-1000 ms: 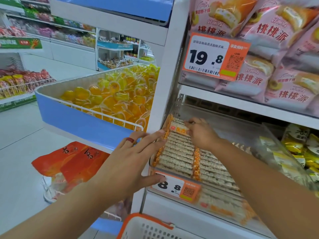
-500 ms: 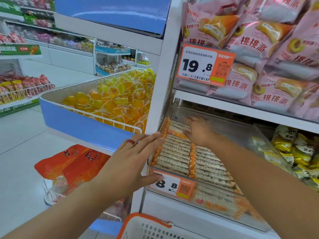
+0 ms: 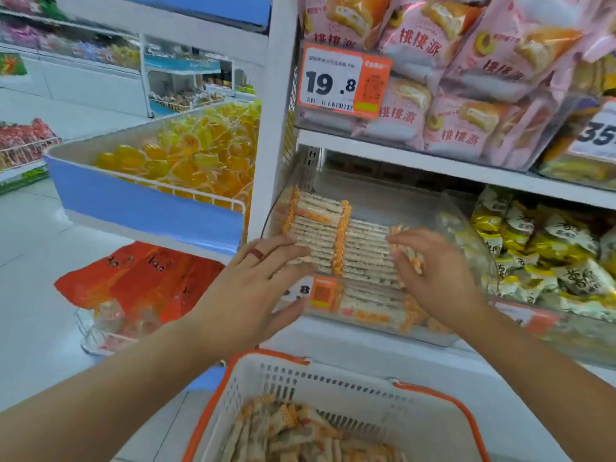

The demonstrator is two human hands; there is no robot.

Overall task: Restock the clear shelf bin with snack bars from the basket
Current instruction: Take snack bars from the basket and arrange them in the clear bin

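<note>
Snack shop aisle. White shelf post point(image 3: 278, 111) carries an orange price tag point(image 3: 343, 81) reading 19.8, with pink cake packs point(image 3: 466, 78) right of it. Left of the post sits a blue bin point(image 3: 146, 201) of yellow jelly cups point(image 3: 200, 155); further shelving stands behind.

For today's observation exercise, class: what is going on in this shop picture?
A person is restocking a clear shelf bin with snack bars. The left hand lies with straight fingers on the bin's front left corner, the thumb below its price tag. The right hand has its fingers curled on the right ends of the bars in the right-hand row. More bars lie in the white basket below.
</note>
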